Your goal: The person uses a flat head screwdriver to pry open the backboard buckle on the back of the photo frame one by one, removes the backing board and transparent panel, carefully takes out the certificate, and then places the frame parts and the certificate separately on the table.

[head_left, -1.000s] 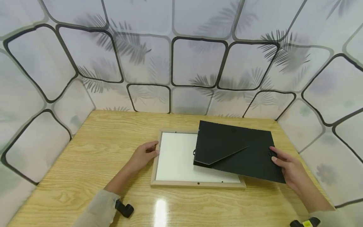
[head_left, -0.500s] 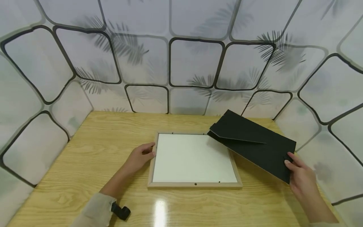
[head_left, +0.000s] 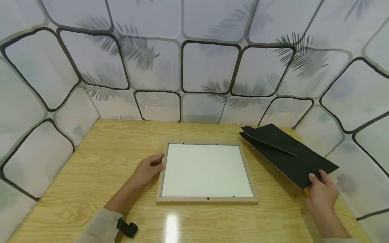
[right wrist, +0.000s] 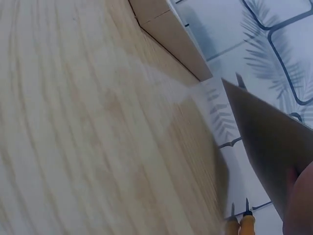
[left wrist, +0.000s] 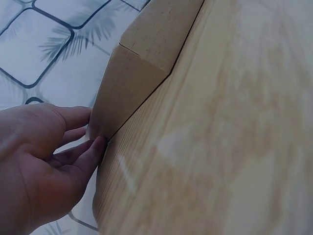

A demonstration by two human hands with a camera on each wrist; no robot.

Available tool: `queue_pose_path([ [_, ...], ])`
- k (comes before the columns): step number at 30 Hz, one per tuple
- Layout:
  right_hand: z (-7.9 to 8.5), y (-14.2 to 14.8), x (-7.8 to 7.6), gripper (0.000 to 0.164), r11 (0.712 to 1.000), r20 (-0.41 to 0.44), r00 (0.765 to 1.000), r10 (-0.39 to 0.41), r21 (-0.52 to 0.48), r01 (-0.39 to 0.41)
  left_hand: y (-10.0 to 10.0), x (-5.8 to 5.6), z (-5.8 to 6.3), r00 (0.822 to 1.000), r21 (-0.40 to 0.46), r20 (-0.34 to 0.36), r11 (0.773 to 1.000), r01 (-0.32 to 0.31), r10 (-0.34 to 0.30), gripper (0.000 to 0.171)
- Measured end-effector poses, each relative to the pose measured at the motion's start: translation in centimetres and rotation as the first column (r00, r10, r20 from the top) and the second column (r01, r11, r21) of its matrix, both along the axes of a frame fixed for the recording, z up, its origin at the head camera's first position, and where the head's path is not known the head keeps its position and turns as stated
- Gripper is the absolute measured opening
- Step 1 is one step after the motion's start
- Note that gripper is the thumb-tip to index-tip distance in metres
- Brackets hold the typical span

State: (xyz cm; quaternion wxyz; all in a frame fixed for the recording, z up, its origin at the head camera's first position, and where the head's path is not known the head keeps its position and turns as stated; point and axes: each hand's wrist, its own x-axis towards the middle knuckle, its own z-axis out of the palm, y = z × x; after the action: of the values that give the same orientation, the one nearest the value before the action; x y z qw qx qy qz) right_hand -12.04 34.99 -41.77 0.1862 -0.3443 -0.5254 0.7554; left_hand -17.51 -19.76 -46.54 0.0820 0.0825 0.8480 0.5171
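Observation:
A light wooden picture frame (head_left: 206, 199) lies flat on the table, its white inner panel (head_left: 206, 170) facing up. My left hand (head_left: 149, 168) rests against the frame's left edge, fingertips touching the frame (left wrist: 132, 83) in the left wrist view. My right hand (head_left: 322, 194) grips the near corner of a black backing board (head_left: 288, 155), held tilted above the table to the right of the frame. The board's fold-out stand flap (head_left: 270, 136) is on its upper face. In the right wrist view the board's brown underside (right wrist: 266, 147) shows, with the frame (right wrist: 171, 41) beyond.
The wooden table (head_left: 91, 158) is enclosed by patterned white walls (head_left: 209, 67) at the back and both sides. A small black object (head_left: 127, 228) sits at my left sleeve. Bare tabletop lies left of the frame and along the front edge.
My right hand has lifted the black backing board off the frame and carried it to the right, uncovering the whole white panel. My left hand has stayed at the frame's left edge.

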Motion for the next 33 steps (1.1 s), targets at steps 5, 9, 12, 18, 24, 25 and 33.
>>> queue_pose_path([
  [5, -0.6, -1.2, -0.1, 0.065, 0.995, 0.013, 1.000, 0.010, 0.101, -0.011, -0.1, 0.2, 0.1, 1.000, -0.002, 0.002, 1.000, 0.002, -0.002, 0.054],
  [9, -0.9, -2.3, 0.0, 0.068, 0.989, -0.006, 0.999, 0.047, 0.142, -0.046, -0.1, 0.3, 0.1, 1.000, -0.003, 0.014, 1.000, -0.016, 0.016, 0.053],
  [12, -1.1, -3.1, 0.0, 0.070, 0.983, -0.016, 0.997, 0.079, 0.166, -0.075, -0.1, 0.3, 0.2, 1.000, -0.001, 0.020, 1.000, -0.021, 0.021, 0.053],
  [18, -1.4, -4.5, 0.2, 0.071, 0.952, 0.032, 0.984, 0.175, 0.250, -0.177, -0.2, 0.4, 0.1, 1.000, 0.000, 0.015, 1.000, -0.010, 0.010, 0.053],
  [24, -1.2, -6.0, 0.9, 0.069, 0.925, 0.091, 0.951, 0.296, 0.220, -0.309, -0.2, 0.5, 0.1, 1.000, 0.005, 0.016, 1.000, -0.011, 0.011, 0.053],
  [25, -1.2, -6.3, 1.0, 0.070, 0.920, 0.107, 0.943, 0.314, 0.212, -0.330, -0.2, 0.4, 0.1, 1.000, 0.005, 0.018, 1.000, -0.012, 0.012, 0.053],
  [33, -2.1, -7.2, 1.4, 0.077, 0.894, 0.197, 0.922, 0.333, 0.244, -0.375, -0.2, 0.4, 0.0, 1.000, 0.008, 0.021, 1.000, -0.015, 0.015, 0.053],
])
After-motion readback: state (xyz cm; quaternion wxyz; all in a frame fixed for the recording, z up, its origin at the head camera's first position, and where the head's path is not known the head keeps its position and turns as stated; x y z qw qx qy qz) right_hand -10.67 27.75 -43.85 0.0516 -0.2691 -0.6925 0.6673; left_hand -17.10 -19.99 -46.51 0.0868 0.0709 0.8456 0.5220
